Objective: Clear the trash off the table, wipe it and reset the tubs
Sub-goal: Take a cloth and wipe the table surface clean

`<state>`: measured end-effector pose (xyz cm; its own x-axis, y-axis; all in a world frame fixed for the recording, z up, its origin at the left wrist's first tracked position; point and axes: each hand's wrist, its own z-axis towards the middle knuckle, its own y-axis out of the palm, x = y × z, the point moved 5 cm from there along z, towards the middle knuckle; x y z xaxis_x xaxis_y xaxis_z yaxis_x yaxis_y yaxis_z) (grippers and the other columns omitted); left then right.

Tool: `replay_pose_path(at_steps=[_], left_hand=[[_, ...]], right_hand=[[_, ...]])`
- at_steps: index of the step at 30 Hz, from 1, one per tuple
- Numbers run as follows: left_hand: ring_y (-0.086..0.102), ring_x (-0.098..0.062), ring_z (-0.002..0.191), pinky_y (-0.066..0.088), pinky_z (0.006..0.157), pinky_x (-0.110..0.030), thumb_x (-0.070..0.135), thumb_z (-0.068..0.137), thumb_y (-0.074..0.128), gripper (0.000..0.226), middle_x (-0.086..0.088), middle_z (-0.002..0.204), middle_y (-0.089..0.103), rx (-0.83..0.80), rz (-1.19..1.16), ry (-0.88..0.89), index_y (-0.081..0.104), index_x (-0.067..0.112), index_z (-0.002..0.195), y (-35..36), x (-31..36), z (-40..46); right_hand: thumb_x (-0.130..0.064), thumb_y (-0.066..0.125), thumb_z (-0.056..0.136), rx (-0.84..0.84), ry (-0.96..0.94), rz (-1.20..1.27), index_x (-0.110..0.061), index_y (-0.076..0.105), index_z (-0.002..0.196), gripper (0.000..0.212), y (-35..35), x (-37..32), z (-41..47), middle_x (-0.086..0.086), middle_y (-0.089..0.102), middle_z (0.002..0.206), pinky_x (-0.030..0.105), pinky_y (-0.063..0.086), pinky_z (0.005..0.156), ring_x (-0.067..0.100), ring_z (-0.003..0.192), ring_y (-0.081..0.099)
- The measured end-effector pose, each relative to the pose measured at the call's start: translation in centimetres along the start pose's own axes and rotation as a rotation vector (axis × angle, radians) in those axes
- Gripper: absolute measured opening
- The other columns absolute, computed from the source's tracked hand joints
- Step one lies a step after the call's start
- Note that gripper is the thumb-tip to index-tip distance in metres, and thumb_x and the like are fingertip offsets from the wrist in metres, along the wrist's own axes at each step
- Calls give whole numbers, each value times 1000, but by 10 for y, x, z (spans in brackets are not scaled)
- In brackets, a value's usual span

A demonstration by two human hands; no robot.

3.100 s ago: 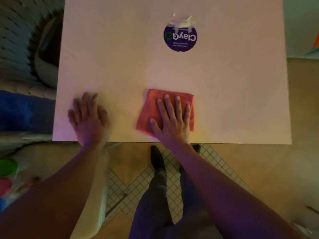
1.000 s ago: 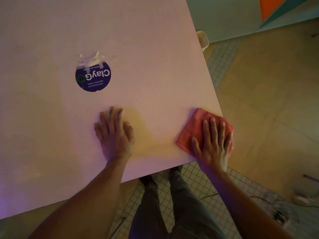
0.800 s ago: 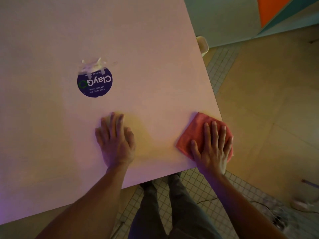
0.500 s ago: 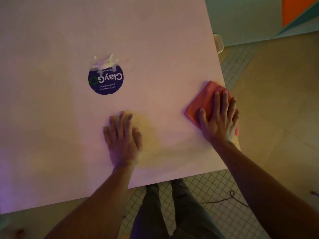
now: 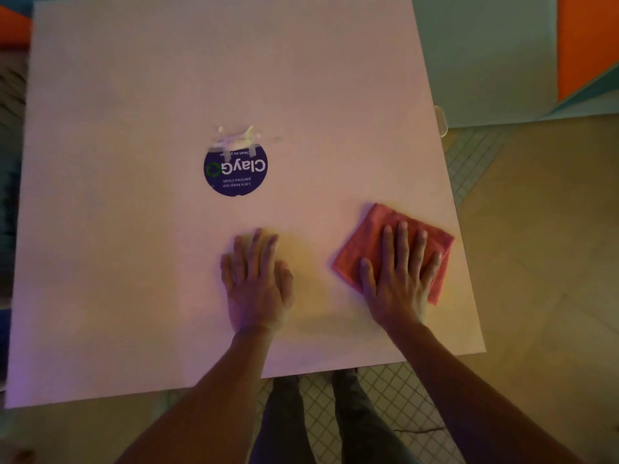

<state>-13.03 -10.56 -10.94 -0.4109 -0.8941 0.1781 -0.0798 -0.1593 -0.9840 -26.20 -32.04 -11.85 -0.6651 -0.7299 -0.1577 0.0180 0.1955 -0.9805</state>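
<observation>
The red cloth (image 5: 375, 242) lies folded flat on the table (image 5: 134, 262), near the right-hand edge and toward the near corner, its right tip reaching that edge. It appears thin, soft and light, with no stiffness of its own; judged from this, it will slide readily on the smooth tabletop and will bunch or fold over if pushed from one corner only. The sound way to work it is a flat palm over its middle, pressure spread across the fingers, rather than a pinch at the hem. The right hand (image 5: 400, 279) is placed in this manner: palm down on the cloth, fingers straight and slightly spread, pointing away from the person, nothing curled round the fabric; it presses, it does not grasp. The forearm runs back and outward to the lower right. The left hand (image 5: 256, 283) rests flat on the bare tabletop just left of the cloth, fingers straight and close together, holding nothing, apparently as a brace. A round dark sticker (image 5: 235, 170) sits near the table's centre, with a torn pale patch (image 5: 234, 140) touching its far edge; whether that patch is loose trash or stuck residue cannot be told. No tubs are in view on the tabletop.
</observation>
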Motion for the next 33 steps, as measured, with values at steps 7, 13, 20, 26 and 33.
replay_pose_path(at_steps=[7, 13, 20, 26, 33], left_hand=[[17, -30, 153, 12, 123, -52, 36, 96, 45, 56, 2, 164, 29, 4, -40, 23, 40, 28, 152, 0, -1, -1], [20, -30, 153, 14, 122, -54, 39, 97, 44, 50, 3, 162, 34, -10, -177, 70, 48, 28, 146, -6, -8, -4], [40, -28, 141, 36, 112, -51, 41, 96, 46, 42, 5, 146, 52, -48, -235, 182, 59, 26, 133, -24, -14, -14], [50, -22, 129, 46, 103, -44, 39, 93, 45, 42, 8, 134, 58, -180, -249, 262, 58, 31, 131, -33, 11, -35], [37, -23, 137, 39, 106, -40, 39, 100, 36, 54, 4, 149, 45, -426, -164, 221, 31, 29, 154, -33, 44, -55]], right_hand=[[-57, 30, 98, -31, -90, -15, -16, 21, 158, 73, 13, -44, -77, 9, 13, 166, 66, 11, 118, 37, 153, 5], [-57, 38, 93, -68, -145, -15, -17, 31, 155, 74, 12, -71, -122, 7, 23, 164, 63, 17, 117, 37, 152, 13], [-59, 47, 83, -105, -135, 32, -36, 55, 137, 59, -15, -56, -99, -4, 45, 150, 49, 41, 101, 29, 132, 48], [-59, 52, 91, -231, -51, 36, -35, 39, 146, 61, -35, -42, -80, -8, 47, 143, 43, 43, 94, 24, 124, 47], [-49, 51, 91, -298, -83, -12, -30, 36, 150, 64, -50, -38, -74, -1, 49, 138, 43, 39, 94, 28, 121, 45]])
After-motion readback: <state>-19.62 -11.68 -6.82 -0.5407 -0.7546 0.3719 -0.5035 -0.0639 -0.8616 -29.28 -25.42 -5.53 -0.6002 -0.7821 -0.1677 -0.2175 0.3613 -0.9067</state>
